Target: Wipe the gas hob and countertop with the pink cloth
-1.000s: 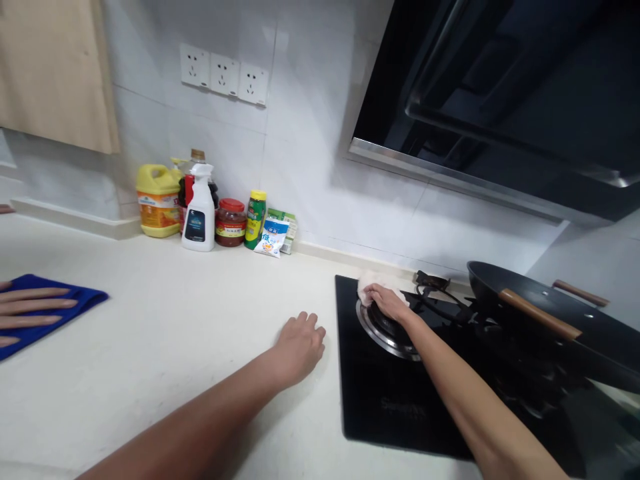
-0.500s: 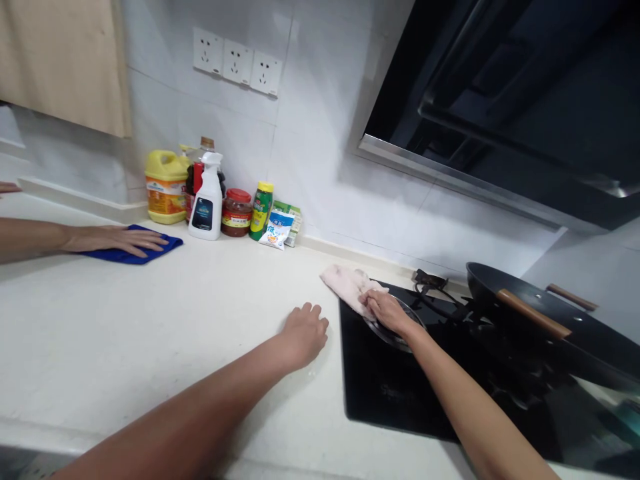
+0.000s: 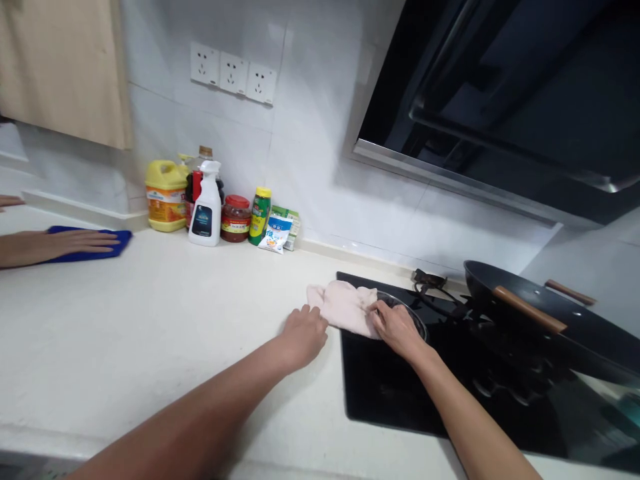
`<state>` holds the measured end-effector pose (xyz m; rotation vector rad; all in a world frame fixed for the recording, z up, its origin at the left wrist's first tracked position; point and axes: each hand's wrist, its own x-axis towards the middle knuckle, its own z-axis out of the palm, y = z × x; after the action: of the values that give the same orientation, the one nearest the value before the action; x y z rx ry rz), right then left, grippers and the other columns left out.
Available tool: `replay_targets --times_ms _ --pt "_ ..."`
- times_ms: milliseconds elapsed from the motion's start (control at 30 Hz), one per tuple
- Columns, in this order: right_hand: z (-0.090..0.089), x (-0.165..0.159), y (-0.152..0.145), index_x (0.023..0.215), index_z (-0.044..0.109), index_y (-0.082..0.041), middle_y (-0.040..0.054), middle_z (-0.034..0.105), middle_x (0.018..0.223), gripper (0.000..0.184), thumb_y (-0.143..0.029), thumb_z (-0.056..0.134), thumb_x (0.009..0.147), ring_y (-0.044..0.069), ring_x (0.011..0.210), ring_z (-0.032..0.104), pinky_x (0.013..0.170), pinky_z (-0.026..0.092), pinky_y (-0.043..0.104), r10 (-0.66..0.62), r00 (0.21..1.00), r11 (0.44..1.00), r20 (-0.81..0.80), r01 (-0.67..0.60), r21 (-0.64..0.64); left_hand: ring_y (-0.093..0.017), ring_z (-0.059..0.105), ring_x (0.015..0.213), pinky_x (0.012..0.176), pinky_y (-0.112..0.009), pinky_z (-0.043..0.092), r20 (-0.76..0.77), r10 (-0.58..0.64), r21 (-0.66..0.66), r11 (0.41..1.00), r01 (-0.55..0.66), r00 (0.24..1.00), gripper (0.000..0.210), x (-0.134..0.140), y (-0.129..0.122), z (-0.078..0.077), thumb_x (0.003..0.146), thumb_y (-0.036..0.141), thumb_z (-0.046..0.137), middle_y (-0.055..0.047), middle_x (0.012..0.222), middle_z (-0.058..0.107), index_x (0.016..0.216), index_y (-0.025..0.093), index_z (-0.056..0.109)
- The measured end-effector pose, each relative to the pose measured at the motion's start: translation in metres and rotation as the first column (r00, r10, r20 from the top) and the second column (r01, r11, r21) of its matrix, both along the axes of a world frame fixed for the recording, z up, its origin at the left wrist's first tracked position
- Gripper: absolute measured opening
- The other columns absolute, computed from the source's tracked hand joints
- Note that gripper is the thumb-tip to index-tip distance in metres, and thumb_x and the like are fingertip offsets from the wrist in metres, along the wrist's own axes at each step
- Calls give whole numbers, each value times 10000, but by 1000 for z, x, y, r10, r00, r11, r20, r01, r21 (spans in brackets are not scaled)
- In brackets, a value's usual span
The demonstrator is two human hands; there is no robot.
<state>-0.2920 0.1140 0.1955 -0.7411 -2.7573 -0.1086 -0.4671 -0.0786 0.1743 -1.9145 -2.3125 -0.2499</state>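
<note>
Worktop: a pale surface [image 3: 150, 333] running left of the black glass cooktop [image 3: 390, 393].
Left hand: the person's left hand [image 3: 304, 337] rests on the worktop, fingers curled, at the near left edge of the pale pink cloth [image 3: 345, 308]; whether it grips the fabric cannot be told.
Right hand: the person's right hand [image 3: 397, 328], above the cooktop, pinches the cloth's right end between thumb and fingers.
Pale pink cloth: spread between both hands, across the cooktop's left edge, partly over the burner ring [image 3: 423, 327].
Wok: a dark pan [image 3: 515, 281] with wooden handles, on the cooktop's right side.
Co-worker: another person's hand [image 3: 80, 244] lies flat on a blue cloth [image 3: 121, 243].
Back row: yellow jug [image 3: 167, 200], white spray bottle [image 3: 207, 207], red-lidded jar [image 3: 236, 219], green container [image 3: 260, 217], white packet [image 3: 276, 233].
Wall: three sockets [image 3: 233, 72], left of the range hood [image 3: 500, 100].
</note>
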Motion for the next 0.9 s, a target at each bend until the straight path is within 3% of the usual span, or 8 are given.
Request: replay_targets --times_ms 100,200,400,533,667,767,900 --pt "-8 -2 -1 1204 614 -221 118 643 1162 315 -309 403 987 256 1088 574 972 374 404 73 994 996 -84 -69 49 -266 577 922 796 -410 430 -8 26 36 999 -25 1000 356 0 0 6 994 232 336 -127 1039 633 945 167 683" --pt "-17 -8 -5 1382 514 -223 145 505 1415 420 -350 433 989 284 1291 459 1064 331 436 176 984 983 -42 -172 69 -256 583 909 778 -396 422 -31 55 77 996 -52 998 387 -1 1 11 1007 224 311 -118 1018 635 890 178 677" --pt "-9 -20 -21 1420 470 -252 137 619 1180 500 -493 424 985 281 1059 591 909 424 388 87 995 996 54 -88 21 -235 598 906 767 -359 410 -63 57 114 992 -49 996 370 -7 4 11 1015 241 338 -92 966 640 860 189 669" --pt "7 -24 -28 1487 371 -248 155 650 1179 710 -680 417 926 323 1071 612 882 429 415 -11 996 997 86 17 -70 -219 612 886 761 -350 403 -65 36 94 995 -30 997 358 -9 6 9 1015 235 357 -72 936 650 859 200 678" --pt "15 -22 -33 1339 529 -134 213 681 1157 776 -752 373 895 373 1084 622 922 412 474 -62 980 990 189 84 -113 -219 615 915 752 -338 405 -39 9 68 998 -6 999 364 -10 7 11 1020 239 361 -65 940 660 872 208 691" --pt "13 -17 -44 1249 580 -93 227 684 1140 773 -745 345 906 375 1084 622 949 404 495 6 980 994 200 16 -105 -206 617 928 780 -326 418 33 11 111 994 -15 999 339 -11 7 14 1018 246 377 -55 983 664 937 223 705" --pt "3 -14 -72 1274 563 -137 187 652 1164 788 -789 387 866 351 1097 591 961 411 510 226 965 966 133 -205 -156 -213 619 957 808 -327 436 117 36 218 974 -61 992 315 -13 7 19 1008 308 401 -50 991 659 937 225 697"
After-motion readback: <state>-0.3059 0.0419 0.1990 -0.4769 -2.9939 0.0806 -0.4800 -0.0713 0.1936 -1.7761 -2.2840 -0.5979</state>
